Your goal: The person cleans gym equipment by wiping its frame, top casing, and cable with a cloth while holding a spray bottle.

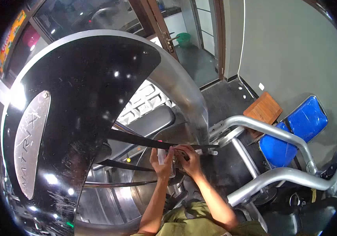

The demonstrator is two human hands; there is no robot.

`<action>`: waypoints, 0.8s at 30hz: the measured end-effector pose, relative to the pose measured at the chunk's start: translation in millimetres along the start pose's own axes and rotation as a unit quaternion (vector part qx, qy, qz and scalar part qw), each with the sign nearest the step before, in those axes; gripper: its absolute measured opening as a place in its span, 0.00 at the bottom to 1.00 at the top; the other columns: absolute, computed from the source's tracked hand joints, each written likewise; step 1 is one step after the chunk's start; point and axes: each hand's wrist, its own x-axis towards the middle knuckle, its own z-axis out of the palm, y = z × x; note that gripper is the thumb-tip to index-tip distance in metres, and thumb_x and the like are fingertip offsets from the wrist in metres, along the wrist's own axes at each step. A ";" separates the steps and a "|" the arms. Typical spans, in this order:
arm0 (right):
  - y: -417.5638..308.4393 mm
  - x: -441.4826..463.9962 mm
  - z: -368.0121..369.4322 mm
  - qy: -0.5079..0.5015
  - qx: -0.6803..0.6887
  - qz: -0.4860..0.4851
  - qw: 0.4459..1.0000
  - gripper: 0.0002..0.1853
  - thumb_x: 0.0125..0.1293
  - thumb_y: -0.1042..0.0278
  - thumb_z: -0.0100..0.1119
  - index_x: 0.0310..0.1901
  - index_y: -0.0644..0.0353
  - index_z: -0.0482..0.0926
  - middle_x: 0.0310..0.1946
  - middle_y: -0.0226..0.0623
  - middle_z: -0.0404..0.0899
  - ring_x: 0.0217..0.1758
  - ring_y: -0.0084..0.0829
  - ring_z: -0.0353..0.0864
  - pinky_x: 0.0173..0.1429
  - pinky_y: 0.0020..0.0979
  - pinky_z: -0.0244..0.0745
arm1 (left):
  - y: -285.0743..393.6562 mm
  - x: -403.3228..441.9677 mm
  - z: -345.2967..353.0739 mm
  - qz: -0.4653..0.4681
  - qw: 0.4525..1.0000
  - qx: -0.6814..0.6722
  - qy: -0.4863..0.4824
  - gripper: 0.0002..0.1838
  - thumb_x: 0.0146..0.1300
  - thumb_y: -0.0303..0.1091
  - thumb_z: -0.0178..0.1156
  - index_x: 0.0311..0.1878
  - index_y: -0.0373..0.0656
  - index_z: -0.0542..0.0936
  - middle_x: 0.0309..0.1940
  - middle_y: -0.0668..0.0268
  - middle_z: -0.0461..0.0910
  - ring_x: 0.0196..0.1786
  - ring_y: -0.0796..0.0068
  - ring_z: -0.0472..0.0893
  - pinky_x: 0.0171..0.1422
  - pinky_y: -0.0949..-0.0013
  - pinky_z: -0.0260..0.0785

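My left hand (162, 163) is closed around a small pale, clear object (162, 156) with a bit of red at its top. Close beside it on the right, my right hand (188, 159) has its fingers bent together near a dark part between the hands; what it holds is too small to make out. Both hands are just below a black strap (141, 139) that runs from the large black machine cover (86, 78). A second black strap (127, 165) ends near my left wrist.
Silver frame tubes (270, 129) curve on the right. Behind them are a blue folding chair (308, 118) and a brown wooden box (263, 112). A black padded seat (149, 124) lies beyond my hands. A glass door with a green basket (183, 39) behind it stands at the back.
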 end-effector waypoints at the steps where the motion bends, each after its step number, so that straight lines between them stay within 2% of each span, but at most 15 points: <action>1: 9.2 -5.8 -4.1 0.013 -0.015 0.041 0.999 0.13 0.70 0.69 0.64 0.53 0.60 0.85 0.52 0.43 0.84 0.55 0.41 0.85 0.60 0.38 0.78 | -3.0 1.4 1.8 0.016 1.000 0.013 -0.005 0.16 0.64 0.32 0.74 0.51 0.40 0.81 0.35 0.75 0.79 0.35 0.87 0.75 0.38 0.80 0.67; 2: 21.0 -12.1 -8.6 0.026 -0.030 0.083 0.996 0.13 0.70 0.68 0.64 0.54 0.59 0.85 0.52 0.43 0.84 0.55 0.41 0.85 0.60 0.38 0.78 | -5.4 2.8 2.8 0.032 0.999 0.027 -0.010 0.16 0.64 0.32 0.74 0.51 0.39 0.81 0.35 0.75 0.79 0.35 0.87 0.75 0.38 0.79 0.68; 4: 82.5 -35.1 -16.3 0.039 -0.045 0.161 0.985 0.13 0.70 0.66 0.65 0.54 0.56 0.85 0.51 0.42 0.84 0.54 0.39 0.85 0.59 0.37 0.78 | -32.1 1.7 -7.0 -0.025 0.998 0.048 -0.036 0.16 0.63 0.33 0.74 0.50 0.39 0.82 0.35 0.74 0.80 0.35 0.86 0.76 0.39 0.77 0.70; 5: 94.1 -43.6 -15.2 -0.005 -0.067 0.141 0.988 0.12 0.69 0.66 0.66 0.52 0.57 0.85 0.48 0.41 0.86 0.53 0.38 0.86 0.58 0.36 0.78 | -45.4 1.9 -10.0 -0.053 0.996 0.058 -0.050 0.15 0.63 0.34 0.74 0.49 0.39 0.82 0.35 0.73 0.81 0.35 0.85 0.76 0.39 0.77 0.71; 7: 93.1 -51.3 -16.2 -0.090 -0.110 0.102 0.985 0.12 0.68 0.64 0.69 0.50 0.58 0.86 0.44 0.39 0.88 0.49 0.36 0.88 0.54 0.34 0.79 | -58.4 2.0 -7.4 -0.048 0.997 0.019 -0.061 0.15 0.63 0.33 0.73 0.49 0.39 0.83 0.34 0.72 0.82 0.34 0.84 0.77 0.41 0.75 0.72; 8: 90.5 -57.1 -5.0 -0.045 -0.087 0.091 0.991 0.11 0.68 0.68 0.68 0.50 0.60 0.86 0.44 0.40 0.88 0.49 0.36 0.88 0.53 0.34 0.79 | -64.5 1.0 -6.7 -0.045 0.997 0.000 -0.064 0.14 0.63 0.33 0.73 0.48 0.39 0.83 0.34 0.71 0.82 0.34 0.83 0.77 0.41 0.75 0.73; 11: 67.8 -44.4 -0.1 -0.038 0.070 0.192 0.978 0.12 0.69 0.64 0.67 0.50 0.58 0.86 0.45 0.42 0.86 0.48 0.35 0.88 0.53 0.34 0.80 | -42.0 7.4 1.0 -0.072 0.988 0.121 -0.070 0.12 0.63 0.31 0.70 0.47 0.38 0.83 0.34 0.71 0.82 0.35 0.82 0.79 0.42 0.74 0.74; 13: 48.9 -30.9 -15.1 0.024 0.039 0.137 0.990 0.10 0.69 0.66 0.68 0.48 0.57 0.87 0.42 0.41 0.87 0.46 0.37 0.88 0.51 0.34 0.80 | -36.4 9.3 0.7 -0.056 0.990 0.095 -0.084 0.11 0.63 0.29 0.68 0.47 0.38 0.82 0.34 0.70 0.82 0.36 0.82 0.80 0.43 0.73 0.74; 15: 38.3 -15.8 -22.8 0.119 -0.022 0.035 0.992 0.09 0.69 0.67 0.68 0.48 0.57 0.87 0.41 0.41 0.87 0.46 0.38 0.88 0.52 0.35 0.80 | -36.5 10.2 2.2 -0.037 0.991 0.081 -0.096 0.10 0.63 0.29 0.67 0.46 0.38 0.82 0.34 0.69 0.83 0.37 0.80 0.81 0.43 0.73 0.75; 19: 29.1 9.5 -17.5 0.069 -0.020 -0.017 0.997 0.11 0.68 0.70 0.67 0.50 0.60 0.86 0.48 0.42 0.86 0.52 0.38 0.86 0.55 0.35 0.78 | -41.4 6.4 5.6 -0.004 0.993 0.073 -0.091 0.09 0.64 0.28 0.67 0.45 0.38 0.81 0.35 0.67 0.84 0.37 0.78 0.82 0.43 0.70 0.75; 20: 29.3 3.9 -11.7 0.039 -0.033 0.025 0.998 0.12 0.69 0.67 0.67 0.51 0.60 0.86 0.51 0.43 0.85 0.54 0.39 0.85 0.57 0.35 0.77 | -42.2 6.8 6.5 0.002 0.994 0.069 -0.087 0.08 0.64 0.28 0.67 0.45 0.38 0.81 0.35 0.66 0.84 0.37 0.77 0.83 0.43 0.70 0.76; 23: 68.0 -7.6 0.4 0.075 -0.032 0.104 0.991 0.13 0.70 0.61 0.67 0.51 0.58 0.87 0.51 0.43 0.84 0.55 0.39 0.84 0.59 0.35 0.77 | -55.9 5.9 -2.3 -0.046 0.993 0.043 -0.099 0.09 0.63 0.28 0.67 0.44 0.39 0.80 0.38 0.66 0.84 0.37 0.77 0.82 0.43 0.69 0.76; 24: 77.9 -8.1 -4.7 0.075 -0.042 0.113 0.990 0.14 0.71 0.57 0.66 0.50 0.56 0.87 0.48 0.43 0.84 0.53 0.39 0.84 0.57 0.35 0.76 | -56.5 7.6 -2.0 -0.036 0.990 0.081 -0.108 0.08 0.64 0.28 0.67 0.44 0.39 0.79 0.38 0.66 0.84 0.37 0.77 0.82 0.43 0.69 0.75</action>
